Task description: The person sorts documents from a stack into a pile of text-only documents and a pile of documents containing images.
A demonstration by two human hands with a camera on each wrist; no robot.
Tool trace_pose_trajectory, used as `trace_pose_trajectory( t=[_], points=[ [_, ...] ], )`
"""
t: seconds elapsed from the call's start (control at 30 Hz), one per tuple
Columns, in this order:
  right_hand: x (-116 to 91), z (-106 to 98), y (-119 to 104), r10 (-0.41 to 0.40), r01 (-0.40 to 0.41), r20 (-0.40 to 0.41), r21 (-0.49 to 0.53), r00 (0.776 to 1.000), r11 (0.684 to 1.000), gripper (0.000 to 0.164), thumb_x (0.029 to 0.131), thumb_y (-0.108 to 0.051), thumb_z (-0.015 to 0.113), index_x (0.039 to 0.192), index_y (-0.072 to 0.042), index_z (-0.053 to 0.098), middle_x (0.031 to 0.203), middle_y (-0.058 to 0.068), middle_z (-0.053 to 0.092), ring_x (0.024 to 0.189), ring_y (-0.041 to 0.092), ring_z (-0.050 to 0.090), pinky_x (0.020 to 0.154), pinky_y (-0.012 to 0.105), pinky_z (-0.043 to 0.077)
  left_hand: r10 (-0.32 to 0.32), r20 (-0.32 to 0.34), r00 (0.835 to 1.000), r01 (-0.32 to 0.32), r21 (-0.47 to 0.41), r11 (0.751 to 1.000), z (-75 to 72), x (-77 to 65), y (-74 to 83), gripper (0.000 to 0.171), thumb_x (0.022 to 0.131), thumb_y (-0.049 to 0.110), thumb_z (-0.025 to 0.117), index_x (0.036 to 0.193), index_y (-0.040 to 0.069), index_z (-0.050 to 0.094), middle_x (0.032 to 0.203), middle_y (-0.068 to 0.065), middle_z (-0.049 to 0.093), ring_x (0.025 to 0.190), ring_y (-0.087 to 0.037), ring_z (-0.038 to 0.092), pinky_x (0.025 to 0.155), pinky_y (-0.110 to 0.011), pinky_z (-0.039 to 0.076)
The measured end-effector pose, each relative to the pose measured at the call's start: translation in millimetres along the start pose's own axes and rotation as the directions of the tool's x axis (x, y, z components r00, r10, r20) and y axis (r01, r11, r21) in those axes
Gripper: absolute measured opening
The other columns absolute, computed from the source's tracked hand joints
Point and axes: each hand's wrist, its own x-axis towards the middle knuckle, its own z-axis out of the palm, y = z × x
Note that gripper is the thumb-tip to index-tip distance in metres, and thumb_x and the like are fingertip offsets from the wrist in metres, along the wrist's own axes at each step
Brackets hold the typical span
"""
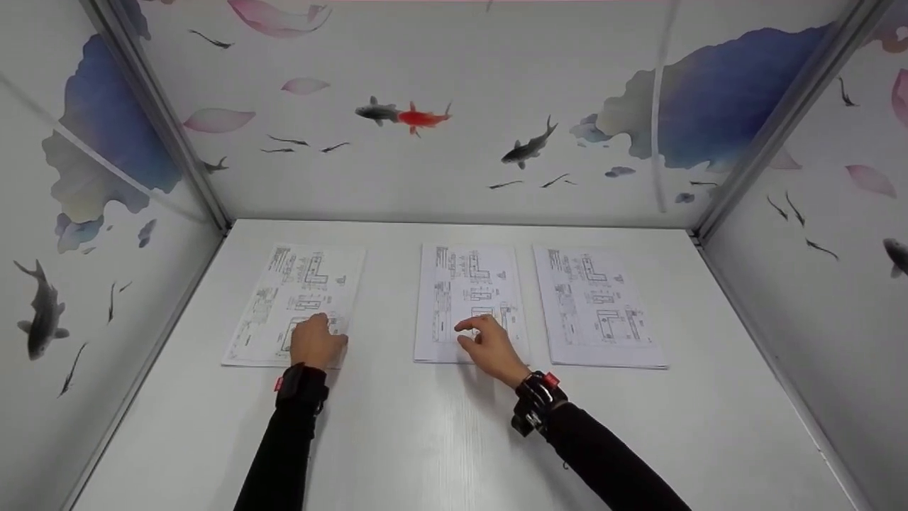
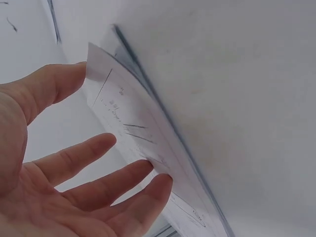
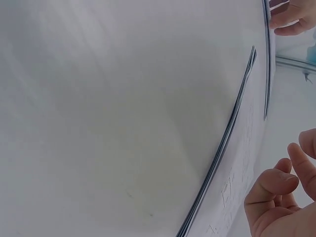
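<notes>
Three stacks of printed technical drawings lie on the white table: a left stack (image 1: 259, 312), a middle stack (image 1: 440, 301) and a right stack (image 1: 592, 291). Over the near right part of the left stack is my left hand (image 1: 317, 344). In the left wrist view its thumb touches the raised corner of the top sheet (image 2: 106, 74), while fingertips rest against the printed face. Bent up, that corner stands apart from the sheets beneath. My right hand (image 1: 493, 348) hovers above the middle stack, fingers loosely bent, thumb and index finger apart, with nothing between them.
The white table (image 1: 411, 440) is bounded at the back and both sides by panels printed with fish and petals. Metal posts (image 1: 163, 106) stand at the back corners. Each wrist wears a black strapped device, such as the right one (image 1: 535, 397).
</notes>
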Motion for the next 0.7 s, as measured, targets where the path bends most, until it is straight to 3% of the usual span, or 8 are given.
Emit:
trace_pose_trajectory(
  t=[0.1,0.33,0.43,0.6,0.7],
  points=[
    [-2,0,0,-0.011,0.011,0.023,0.008,1.0,1.0,0.02,0.092,-0.013,0.063,0.109,-0.005,0.069,0.108,0.012,0.061,0.076,0.013,0.05,0.07,0.025,0.043,-0.017,0.027,0.999,0.018,-0.038,0.999,-5.3,-1.1,0.3,0.043,0.082,0.013,0.071,0.116,-0.012,0.063,0.107,-0.03,0.067,0.094,-0.039,0.065,0.083,-0.05,0.051],
    [-5,0,-1,-0.054,0.052,0.07,0.037,0.996,0.998,0.018,0.092,-0.011,0.062,0.108,-0.005,0.069,0.108,0.01,0.065,0.092,0.017,0.055,0.08,0.028,0.046,-0.004,0.064,0.998,0.006,-0.031,0.999,-14.3,-4.6,1.2,0.041,0.085,0.012,0.068,0.117,-0.013,0.062,0.112,-0.032,0.065,0.1,-0.044,0.064,0.087,-0.054,0.05],
    [-6,0,0,-0.049,0.045,0.088,0.043,0.995,0.998,0.017,0.093,-0.011,0.061,0.108,-0.007,0.068,0.108,0.008,0.065,0.091,0.018,0.057,0.079,0.028,0.047,0.004,0.044,0.999,-0.003,-0.019,1.0,-14.4,-3.7,1.2,0.033,0.087,0.009,0.06,0.112,-0.013,0.064,0.108,-0.032,0.066,0.093,-0.042,0.066,0.082,-0.053,0.052],
    [-7,1,2,-0.026,0.022,0.129,0.038,0.991,0.999,0.017,0.094,-0.013,0.06,0.109,-0.008,0.068,0.109,0.006,0.066,0.09,0.017,0.059,0.079,0.029,0.048,0.059,-0.012,0.998,-0.059,0.023,0.998,-8.0,-3.9,-1.8,0.02,0.086,-0.002,0.053,0.095,-0.012,0.068,0.086,-0.029,0.069,0.07,-0.034,0.064,0.061,-0.048,0.051],
    [-7,3,3,-0.011,0.004,0.147,0.047,0.989,0.999,0.018,0.095,-0.013,0.06,0.111,-0.009,0.068,0.111,0.006,0.067,0.09,0.015,0.059,0.08,0.03,0.049,0.11,-0.069,0.991,-0.107,0.046,0.993,-3.9,-4.6,-4.3,0.016,0.087,-0.008,0.051,0.091,-0.01,0.067,0.083,-0.028,0.068,0.069,-0.038,0.065,0.06,-0.051,0.05]
  ],
)
